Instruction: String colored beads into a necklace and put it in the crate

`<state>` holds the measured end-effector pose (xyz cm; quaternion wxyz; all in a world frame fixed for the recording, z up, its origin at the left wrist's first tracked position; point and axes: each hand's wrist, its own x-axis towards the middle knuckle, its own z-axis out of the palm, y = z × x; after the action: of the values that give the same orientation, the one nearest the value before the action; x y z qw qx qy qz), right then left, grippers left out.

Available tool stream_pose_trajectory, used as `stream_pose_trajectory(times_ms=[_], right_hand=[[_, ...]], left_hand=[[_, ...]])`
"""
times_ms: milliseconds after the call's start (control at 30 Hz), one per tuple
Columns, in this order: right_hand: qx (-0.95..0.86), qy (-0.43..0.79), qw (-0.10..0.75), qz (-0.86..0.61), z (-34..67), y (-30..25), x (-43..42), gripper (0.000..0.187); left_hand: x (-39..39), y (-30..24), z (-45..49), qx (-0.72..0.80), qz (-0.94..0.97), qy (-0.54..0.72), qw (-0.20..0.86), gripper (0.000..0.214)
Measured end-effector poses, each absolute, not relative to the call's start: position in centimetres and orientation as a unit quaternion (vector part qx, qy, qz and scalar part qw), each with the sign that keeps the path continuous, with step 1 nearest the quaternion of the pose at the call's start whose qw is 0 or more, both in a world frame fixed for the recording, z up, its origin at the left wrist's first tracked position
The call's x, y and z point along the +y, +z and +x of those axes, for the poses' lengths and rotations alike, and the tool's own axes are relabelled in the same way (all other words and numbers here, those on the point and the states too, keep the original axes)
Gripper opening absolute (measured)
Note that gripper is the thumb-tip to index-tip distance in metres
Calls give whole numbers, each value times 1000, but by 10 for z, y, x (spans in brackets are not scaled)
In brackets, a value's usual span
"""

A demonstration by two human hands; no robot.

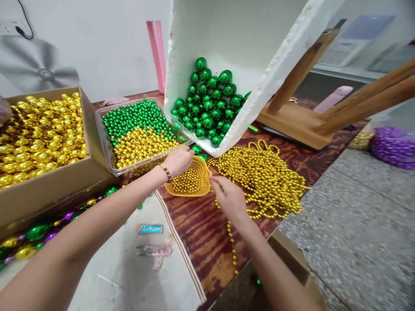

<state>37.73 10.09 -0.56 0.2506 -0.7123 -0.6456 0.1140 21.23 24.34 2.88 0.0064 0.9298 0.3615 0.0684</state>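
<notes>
A small yellow plastic basket [203, 186] with perforated walls holds small gold beads [185, 182]. My left hand [180, 161], with a beaded bracelet at the wrist, reaches across the basket and is closed at its far rim; the fingertips are partly hidden. On the near right side, my right hand [229, 198] has curled fingers pinching at the basket's edge. Just beyond the basket lie a few green beads [198, 151]. Gold bead strings [264, 181] are heaped to the right, and one strand hangs over the table edge.
A clear tub [118, 172] of green and gold beads stands behind my left arm, beside a cardboard box [65, 170] of gold beads. A tipped white foam box [253, 116] holds large green balls. Pink snips [157, 250] lie on a white cloth [136, 280]. An upturned wooden stool [298, 125] stands right.
</notes>
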Motion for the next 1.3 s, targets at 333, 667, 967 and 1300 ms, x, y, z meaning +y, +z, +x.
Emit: stream_pose_trajectory(times_ms=[333, 667, 967, 1300], right_hand=[[-608, 121, 50, -783, 392, 5, 228, 48], [-629, 156, 22, -761, 391, 9, 245, 42], [-700, 133, 106, -694, 390, 45, 203, 52], [-662, 147, -8, -735, 350, 3, 269, 60]], left_hand=[[224, -1, 202, 361, 931, 1, -60, 25], [206, -15, 166, 329, 942, -48, -37, 17], [190, -3, 145, 317, 946, -70, -9, 18], [149, -14, 130, 316, 948, 26, 26, 30]])
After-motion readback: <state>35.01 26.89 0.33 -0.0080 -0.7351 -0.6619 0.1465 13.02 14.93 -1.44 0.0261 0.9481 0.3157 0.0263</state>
